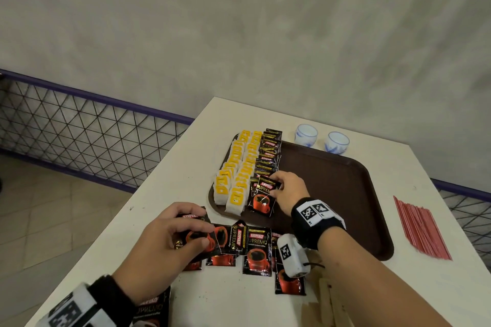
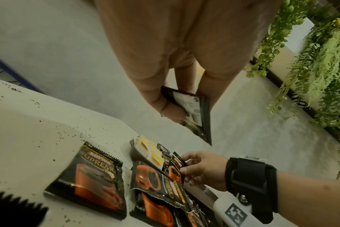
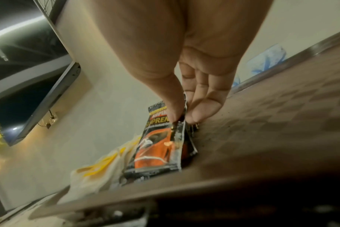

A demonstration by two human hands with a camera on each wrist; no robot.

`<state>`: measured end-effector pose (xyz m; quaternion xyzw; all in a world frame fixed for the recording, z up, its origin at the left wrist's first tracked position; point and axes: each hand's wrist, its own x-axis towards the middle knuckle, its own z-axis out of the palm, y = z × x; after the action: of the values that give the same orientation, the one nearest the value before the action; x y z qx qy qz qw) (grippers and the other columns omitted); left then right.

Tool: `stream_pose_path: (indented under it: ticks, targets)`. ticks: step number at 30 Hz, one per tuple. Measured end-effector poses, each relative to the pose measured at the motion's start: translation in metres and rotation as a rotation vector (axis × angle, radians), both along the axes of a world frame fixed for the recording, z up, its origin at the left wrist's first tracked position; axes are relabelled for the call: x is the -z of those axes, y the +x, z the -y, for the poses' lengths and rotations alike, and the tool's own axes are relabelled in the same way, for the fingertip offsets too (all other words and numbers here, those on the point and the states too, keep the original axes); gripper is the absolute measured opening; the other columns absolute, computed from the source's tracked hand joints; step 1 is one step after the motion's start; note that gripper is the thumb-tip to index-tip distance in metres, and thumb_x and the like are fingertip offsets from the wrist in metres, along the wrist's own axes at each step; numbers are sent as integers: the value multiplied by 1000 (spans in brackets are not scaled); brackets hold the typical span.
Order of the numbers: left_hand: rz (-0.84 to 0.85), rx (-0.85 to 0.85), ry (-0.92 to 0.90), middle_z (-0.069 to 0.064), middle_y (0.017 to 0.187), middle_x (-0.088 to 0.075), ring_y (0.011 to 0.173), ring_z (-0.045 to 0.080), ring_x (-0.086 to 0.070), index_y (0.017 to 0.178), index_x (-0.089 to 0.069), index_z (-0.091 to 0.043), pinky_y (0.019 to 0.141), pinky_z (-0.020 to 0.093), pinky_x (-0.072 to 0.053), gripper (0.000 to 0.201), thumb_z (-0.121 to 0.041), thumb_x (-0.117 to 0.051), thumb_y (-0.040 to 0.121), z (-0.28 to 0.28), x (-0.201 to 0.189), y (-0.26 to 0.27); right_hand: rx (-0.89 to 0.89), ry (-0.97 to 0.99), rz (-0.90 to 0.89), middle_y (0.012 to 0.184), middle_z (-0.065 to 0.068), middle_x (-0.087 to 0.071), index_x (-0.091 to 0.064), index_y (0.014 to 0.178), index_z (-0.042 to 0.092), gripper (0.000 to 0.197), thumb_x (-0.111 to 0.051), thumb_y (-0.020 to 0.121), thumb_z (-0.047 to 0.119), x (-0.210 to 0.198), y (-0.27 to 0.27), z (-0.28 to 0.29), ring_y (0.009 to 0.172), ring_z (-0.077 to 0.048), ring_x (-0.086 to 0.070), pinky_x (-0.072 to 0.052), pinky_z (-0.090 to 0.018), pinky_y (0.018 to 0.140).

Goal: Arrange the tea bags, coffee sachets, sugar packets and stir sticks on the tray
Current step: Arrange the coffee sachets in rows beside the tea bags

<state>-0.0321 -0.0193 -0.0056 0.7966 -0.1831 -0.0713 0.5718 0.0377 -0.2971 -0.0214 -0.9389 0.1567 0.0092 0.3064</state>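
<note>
A brown tray (image 1: 332, 180) holds two rows of yellow-tagged tea bags (image 1: 236, 170) at its left end and a row of black coffee sachets (image 1: 268, 156) beside them. My right hand (image 1: 288, 191) pinches the front coffee sachet (image 1: 263, 194) of that row by its right edge, between thumb and fingers (image 3: 200, 113). My left hand (image 1: 170, 233) holds another coffee sachet (image 2: 192, 110) above the table, near the tray's front left corner. Several loose coffee sachets (image 1: 256, 249) lie on the white table in front of the tray. Red stir sticks (image 1: 422, 228) lie bundled to the tray's right.
Two white-and-blue cups (image 1: 305, 134) stand behind the tray. Pale wooden pieces (image 1: 329, 300) lie at the table's near right. Dark specks dot the white table (image 1: 239, 305). A wire fence (image 1: 79, 127) runs beyond the table's left edge.
</note>
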Motion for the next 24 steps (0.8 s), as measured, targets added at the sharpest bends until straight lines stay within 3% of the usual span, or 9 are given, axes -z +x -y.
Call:
stream_pose_path:
  ticks: [2, 4, 5, 7, 11, 14, 18, 24]
  targets:
    - [-1, 5, 2, -19, 109, -57, 106, 8, -58, 80, -77, -33, 85, 22, -54, 23, -11, -77, 76, 0, 0, 0, 16, 35, 21, 121, -8, -55, -60, 123, 16, 39, -65, 86, 3, 3, 0, 2, 103, -23, -56, -48, -31, 94]
    - [-2, 4, 0, -19, 107, -57, 105, 7, -58, 80, -77, -32, 84, 21, -54, 27, -6, -75, 76, 1, -1, 0, 30, 148, 41, 115, -8, -58, -61, 119, 18, 36, -61, 88, -1, 5, 0, 5, 86, -20, -57, -56, -32, 77]
    - [-6, 3, -1, -20, 107, -58, 105, 6, -58, 80, -77, -32, 83, 22, -54, 28, -4, -74, 77, 1, -1, 1, 37, 209, 56, 110, -7, -59, -61, 116, 18, 35, -58, 89, -4, 5, -1, 6, 78, -18, -57, -55, -28, 65]
    - [-11, 4, -6, -20, 106, -58, 104, 7, -58, 79, -77, -31, 84, 25, -55, 29, -3, -73, 77, 1, -2, 1, 41, 287, 93, 91, 0, -58, -60, 114, 15, 33, -54, 90, -6, 4, -3, 9, 65, -14, -57, -50, -21, 56]
    - [-14, 7, -16, -18, 106, -58, 105, 9, -59, 78, -77, -31, 85, 27, -54, 29, -2, -74, 76, 2, -2, 1, 24, 346, 148, 79, 1, -51, -59, 117, 12, 32, -52, 92, -6, -3, -8, 17, 64, -14, -58, -50, -21, 57]
    - [-4, 6, -7, -17, 108, -58, 106, 7, -58, 79, -77, -32, 88, 27, -53, 18, -15, -77, 73, 1, -1, 0, 16, 366, 139, 77, -2, -53, -59, 112, 13, 28, -54, 91, -5, -4, -11, 23, 66, -16, -60, -50, -23, 58]
    - [-13, -1, -1, -17, 107, -58, 106, 5, -58, 80, -77, -32, 91, 30, -52, 16, -23, -72, 67, -1, 0, -3, -43, 289, 63, 78, -8, -55, -58, 104, 17, 25, -57, 90, -3, 0, -16, 23, 61, -13, -60, -48, -20, 54]
    - [-13, 1, -1, -17, 107, -57, 105, 4, -58, 79, -77, -33, 90, 28, -52, 18, -24, -70, 66, -1, -2, -6, -55, 200, 1, 78, -4, -53, -57, 99, 20, 26, -59, 88, -3, 8, -11, 13, 61, -14, -59, -45, -20, 55]
